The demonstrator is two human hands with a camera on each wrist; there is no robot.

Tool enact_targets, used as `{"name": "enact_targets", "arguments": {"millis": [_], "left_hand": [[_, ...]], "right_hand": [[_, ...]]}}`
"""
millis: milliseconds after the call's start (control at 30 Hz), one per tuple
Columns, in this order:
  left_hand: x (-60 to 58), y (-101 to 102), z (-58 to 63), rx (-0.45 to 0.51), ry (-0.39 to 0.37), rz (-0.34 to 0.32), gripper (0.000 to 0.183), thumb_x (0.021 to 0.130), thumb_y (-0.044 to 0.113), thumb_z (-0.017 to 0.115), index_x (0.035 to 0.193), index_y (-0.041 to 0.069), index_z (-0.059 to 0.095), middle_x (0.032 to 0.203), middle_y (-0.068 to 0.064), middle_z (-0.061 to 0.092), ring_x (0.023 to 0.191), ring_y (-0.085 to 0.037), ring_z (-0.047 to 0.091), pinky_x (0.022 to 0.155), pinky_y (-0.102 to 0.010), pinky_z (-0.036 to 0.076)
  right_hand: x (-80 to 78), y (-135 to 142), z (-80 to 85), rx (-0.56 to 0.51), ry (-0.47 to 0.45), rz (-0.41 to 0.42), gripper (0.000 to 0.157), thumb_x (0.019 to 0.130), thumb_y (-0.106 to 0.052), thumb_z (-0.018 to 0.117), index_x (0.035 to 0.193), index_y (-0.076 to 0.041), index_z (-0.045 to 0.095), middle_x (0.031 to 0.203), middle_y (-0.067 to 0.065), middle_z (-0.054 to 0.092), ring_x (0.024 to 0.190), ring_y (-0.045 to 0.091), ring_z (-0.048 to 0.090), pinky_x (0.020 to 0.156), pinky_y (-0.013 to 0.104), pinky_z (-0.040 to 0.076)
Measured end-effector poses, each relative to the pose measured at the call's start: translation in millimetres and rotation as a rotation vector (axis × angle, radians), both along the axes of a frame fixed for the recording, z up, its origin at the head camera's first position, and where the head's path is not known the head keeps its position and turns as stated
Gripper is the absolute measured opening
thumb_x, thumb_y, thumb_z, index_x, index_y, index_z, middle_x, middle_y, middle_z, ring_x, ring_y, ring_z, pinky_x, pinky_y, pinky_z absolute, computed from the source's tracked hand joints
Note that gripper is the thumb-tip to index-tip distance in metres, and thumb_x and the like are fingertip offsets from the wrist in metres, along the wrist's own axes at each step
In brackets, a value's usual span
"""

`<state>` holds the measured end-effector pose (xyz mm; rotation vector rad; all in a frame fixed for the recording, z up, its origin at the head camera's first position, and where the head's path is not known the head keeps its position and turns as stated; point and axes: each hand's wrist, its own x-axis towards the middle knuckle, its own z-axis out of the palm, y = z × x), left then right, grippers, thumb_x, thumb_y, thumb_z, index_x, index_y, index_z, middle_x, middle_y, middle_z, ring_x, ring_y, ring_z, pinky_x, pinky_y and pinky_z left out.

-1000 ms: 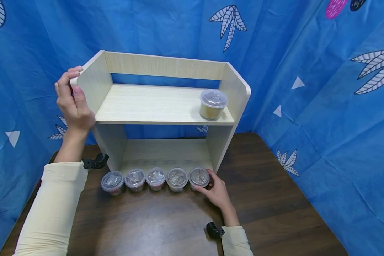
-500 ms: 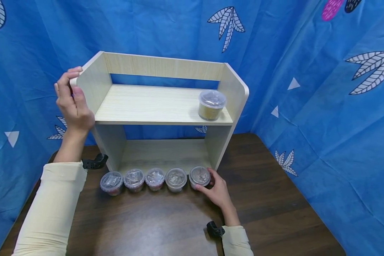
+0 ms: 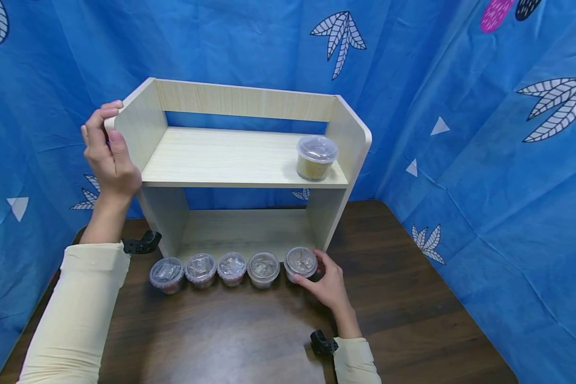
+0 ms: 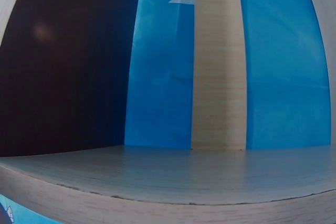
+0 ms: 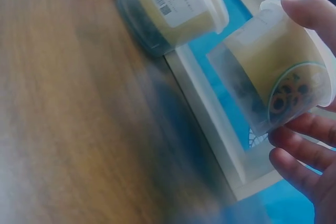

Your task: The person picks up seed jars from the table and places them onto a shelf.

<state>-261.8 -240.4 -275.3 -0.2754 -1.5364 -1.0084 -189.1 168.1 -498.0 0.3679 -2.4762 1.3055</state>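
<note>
My right hand [image 3: 327, 285] grips a small clear plastic tub [image 3: 301, 261] with a lid, thumb on one side and fingers on the other. In the right wrist view this tub [image 5: 278, 72] shows dark rings printed on a label and appears raised off the table. Beside it on its left stands another lidded tub [image 3: 264, 268]. My left hand [image 3: 111, 152] holds the upper front edge of the side panel of a pale wooden two-tier shelf [image 3: 211, 160]. Only the shelf's panels and the curtain appear in the left wrist view; that hand is out of it.
More lidded tubs [image 3: 232, 266] stand in a row before the shelf's lower tier. A larger tub with yellow contents [image 3: 317, 157] stands at the right of the upper tier. The dark wooden table [image 3: 221, 341] lies in front; a blue curtain [image 3: 269, 42] hangs behind.
The gripped tub has risen slightly and shifted a little away from its neighbour, with my right hand moving along. My left hand keeps its hold on the shelf.
</note>
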Motion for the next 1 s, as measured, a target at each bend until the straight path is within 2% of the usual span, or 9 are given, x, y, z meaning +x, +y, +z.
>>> {"name": "enact_targets", "arguments": {"millis": [233, 467, 700, 800, 933, 1000], "left_hand": [[1.0, 0, 0.1, -0.001, -0.002, 0.001, 0.036, 0.091, 0.016, 0.038, 0.12, 0.003, 0.057, 0.131, 0.0, 0.061, 0.119, -0.014, 0.049, 0.096, -0.022, 0.042], [1.9, 0, 0.2, -0.003, -0.005, 0.01, 0.036, 0.092, 0.016, 0.038, 0.12, 0.004, 0.057, 0.131, 0.001, 0.061, 0.118, -0.014, 0.049, 0.097, -0.023, 0.043], [1.3, 1, 0.4, -0.001, -0.006, 0.003, 0.036, 0.091, 0.015, 0.038, 0.12, 0.004, 0.056, 0.131, 0.0, 0.061, 0.119, -0.014, 0.049, 0.098, -0.024, 0.043], [0.9, 1, 0.7, 0.004, -0.005, -0.003, 0.036, 0.091, 0.014, 0.038, 0.12, 0.004, 0.056, 0.131, 0.0, 0.061, 0.119, -0.014, 0.049, 0.099, -0.025, 0.043], [0.9, 2, 1.4, 0.011, 0.001, -0.01, 0.035, 0.091, 0.013, 0.038, 0.119, 0.003, 0.056, 0.13, -0.002, 0.061, 0.119, -0.014, 0.05, 0.1, -0.027, 0.044], [0.9, 2, 1.8, 0.013, 0.003, -0.011, 0.035, 0.091, 0.014, 0.038, 0.119, 0.003, 0.056, 0.13, -0.002, 0.061, 0.12, -0.015, 0.05, 0.101, -0.028, 0.044]], "right_hand": [[1.8, -1, 10.6, -0.007, 0.031, 0.0, 0.072, 0.067, -0.03, 0.089, 0.127, -0.003, 0.059, 0.108, 0.008, 0.068, 0.089, 0.019, 0.062, 0.074, 0.035, 0.054], [-0.1, -2, 20.3, -0.023, 0.055, 0.02, 0.069, 0.067, -0.028, 0.089, 0.125, -0.005, 0.059, 0.105, 0.007, 0.067, 0.089, 0.02, 0.062, 0.074, 0.041, 0.054], [-1.2, -4, 29.5, -0.02, 0.092, 0.025, 0.067, 0.069, -0.029, 0.088, 0.124, -0.005, 0.059, 0.103, 0.005, 0.067, 0.088, 0.017, 0.06, 0.072, 0.03, 0.052], [-2.3, -4, 33.1, -0.022, 0.123, 0.03, 0.066, 0.068, -0.029, 0.087, 0.123, -0.005, 0.06, 0.101, 0.005, 0.066, 0.086, 0.016, 0.059, 0.07, 0.033, 0.052], [-3.9, -5, 39.0, -0.032, 0.157, 0.037, 0.066, 0.068, -0.029, 0.086, 0.122, -0.004, 0.06, 0.099, 0.007, 0.066, 0.084, 0.018, 0.059, 0.068, 0.043, 0.053], [-4.3, -6, 43.3, -0.038, 0.165, 0.042, 0.066, 0.068, -0.029, 0.086, 0.122, -0.003, 0.059, 0.099, 0.007, 0.066, 0.085, 0.019, 0.059, 0.067, 0.044, 0.053]]}}
